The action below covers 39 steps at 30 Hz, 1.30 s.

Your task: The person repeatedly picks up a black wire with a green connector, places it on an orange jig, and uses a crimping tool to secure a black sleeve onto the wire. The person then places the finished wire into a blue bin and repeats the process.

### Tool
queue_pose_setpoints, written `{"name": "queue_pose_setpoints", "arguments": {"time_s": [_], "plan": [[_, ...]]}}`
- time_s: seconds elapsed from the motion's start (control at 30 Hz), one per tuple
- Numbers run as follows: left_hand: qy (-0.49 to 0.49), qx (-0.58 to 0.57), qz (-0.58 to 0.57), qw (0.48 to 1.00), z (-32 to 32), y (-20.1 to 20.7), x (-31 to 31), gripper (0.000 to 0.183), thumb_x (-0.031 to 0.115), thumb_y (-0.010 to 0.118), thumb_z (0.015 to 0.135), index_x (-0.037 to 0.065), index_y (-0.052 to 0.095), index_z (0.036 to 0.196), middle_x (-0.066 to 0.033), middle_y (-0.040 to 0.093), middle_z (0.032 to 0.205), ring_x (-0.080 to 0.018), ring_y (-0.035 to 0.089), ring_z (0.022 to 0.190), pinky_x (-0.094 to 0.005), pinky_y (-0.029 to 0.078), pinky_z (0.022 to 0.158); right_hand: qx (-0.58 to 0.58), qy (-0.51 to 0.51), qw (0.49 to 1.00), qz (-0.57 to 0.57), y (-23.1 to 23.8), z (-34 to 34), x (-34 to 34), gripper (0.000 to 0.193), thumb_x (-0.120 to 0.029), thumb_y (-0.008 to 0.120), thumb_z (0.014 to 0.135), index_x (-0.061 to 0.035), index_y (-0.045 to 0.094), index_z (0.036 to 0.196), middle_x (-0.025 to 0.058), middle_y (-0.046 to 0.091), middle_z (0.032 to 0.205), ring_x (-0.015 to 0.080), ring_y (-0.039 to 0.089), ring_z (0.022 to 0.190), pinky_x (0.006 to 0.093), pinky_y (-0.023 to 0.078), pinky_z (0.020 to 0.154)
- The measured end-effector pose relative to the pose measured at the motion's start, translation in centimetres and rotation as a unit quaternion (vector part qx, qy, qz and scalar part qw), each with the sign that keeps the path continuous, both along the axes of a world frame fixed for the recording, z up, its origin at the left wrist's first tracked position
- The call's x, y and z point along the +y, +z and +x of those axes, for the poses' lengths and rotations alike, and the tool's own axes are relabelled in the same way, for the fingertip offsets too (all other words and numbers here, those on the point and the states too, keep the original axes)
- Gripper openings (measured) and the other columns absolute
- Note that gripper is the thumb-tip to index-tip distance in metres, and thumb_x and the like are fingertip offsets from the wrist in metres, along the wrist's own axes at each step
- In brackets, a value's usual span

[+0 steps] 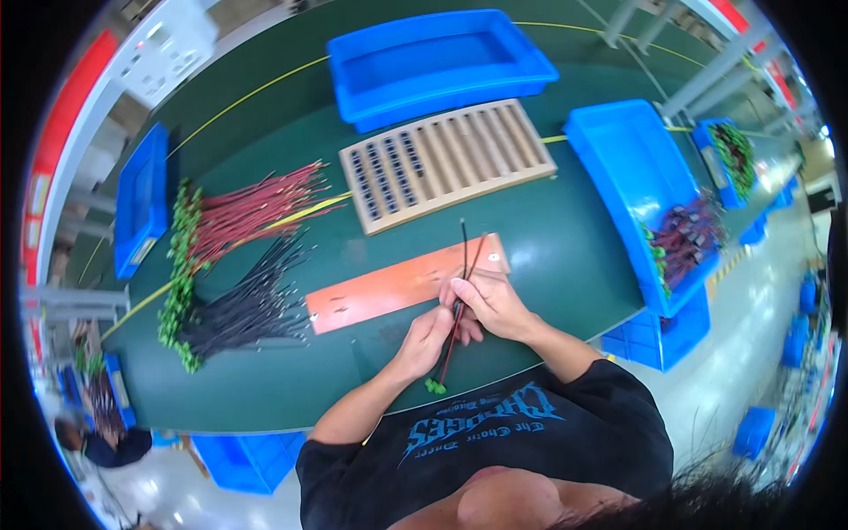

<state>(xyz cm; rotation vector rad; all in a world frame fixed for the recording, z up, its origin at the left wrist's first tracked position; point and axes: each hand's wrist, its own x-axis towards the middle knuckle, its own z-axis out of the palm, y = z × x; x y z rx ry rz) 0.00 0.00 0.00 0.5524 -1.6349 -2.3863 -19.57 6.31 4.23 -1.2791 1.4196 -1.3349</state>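
My left hand (424,343) and my right hand (496,305) meet close to the table's near edge, fingers closed around a black wire (465,243) and a red wire (478,254). The bare ends point away from me, and green connectors (435,386) hang at the near end. Whether a small part sits between my fingertips is hidden. Beneath the wires lies an orange strip-shaped board (375,293). Beyond it, a grooved wooden rack (481,146) holds small black parts (375,181) in its left grooves.
To the left lie red wires (256,212) and black wires (238,309) with green connectors (183,256). A blue bin (442,99) stands at the back, another blue bin (141,203) far left. The right bin (623,159) holds wire assemblies (689,243). Another person (115,448) is lower left.
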Motion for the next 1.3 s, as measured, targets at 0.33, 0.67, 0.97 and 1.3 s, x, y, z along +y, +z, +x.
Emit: {"name": "queue_pose_setpoints", "arguments": {"time_s": [0.33, 0.67, 0.97, 1.3], "plan": [[0.074, 0.040, -0.257, 0.963, -1.5, 1.0, 0.2, 0.027, 0.012, 0.060, 0.105, -0.001, 0.067, 0.127, -0.0141, 0.070, 0.117, -0.0247, 0.068, 0.106, -0.0344, 0.053, 0.091, -0.217, -0.395, 0.889, -0.077, 12.9, -30.4, 13.9, 0.028, -0.031, 0.057, 0.110, -0.0077, 0.063, 0.095, 0.0005, 0.060, 0.071, 0.0031, 0.038, 0.042, 0.0196, 0.026, 0.034], [0.084, 0.039, -0.377, 0.922, -1.4, 1.1, 0.7, 0.015, 0.012, 0.072, 0.098, 0.002, 0.073, 0.109, -0.0120, 0.071, 0.106, -0.0285, 0.069, 0.100, -0.0382, 0.054, 0.088, 0.557, -0.477, 0.611, 0.298, 9.6, -29.4, 13.1, 0.044, -0.044, 0.059, 0.107, -0.0030, 0.073, 0.113, 0.0226, 0.076, 0.108, 0.0368, 0.075, 0.098, 0.0470, 0.057, 0.083], [0.089, 0.090, -0.444, 0.887, -1.7, -0.1, 0.8, 0.013, 0.013, 0.076, 0.095, 0.003, 0.074, 0.104, -0.0100, 0.071, 0.101, -0.0287, 0.068, 0.096, -0.0400, 0.053, 0.085, 0.372, -0.033, 0.927, -0.024, 0.8, -8.6, -13.4, 0.022, -0.020, 0.073, 0.098, -0.0006, 0.068, 0.107, 0.0193, 0.072, 0.100, 0.0386, 0.072, 0.089, 0.0467, 0.057, 0.079], [0.205, -0.042, -0.748, 0.630, 9.3, 4.6, -9.8, 0.016, 0.004, 0.069, 0.081, 0.010, 0.071, 0.096, -0.0051, 0.072, 0.098, -0.0259, 0.068, 0.088, -0.0410, 0.053, 0.075, 0.455, -0.137, 0.873, -0.110, -4.1, -6.8, -17.7, 0.025, -0.026, 0.078, 0.096, -0.0031, 0.068, 0.099, 0.0131, 0.067, 0.097, 0.0319, 0.073, 0.079, 0.0457, 0.057, 0.066]]}}
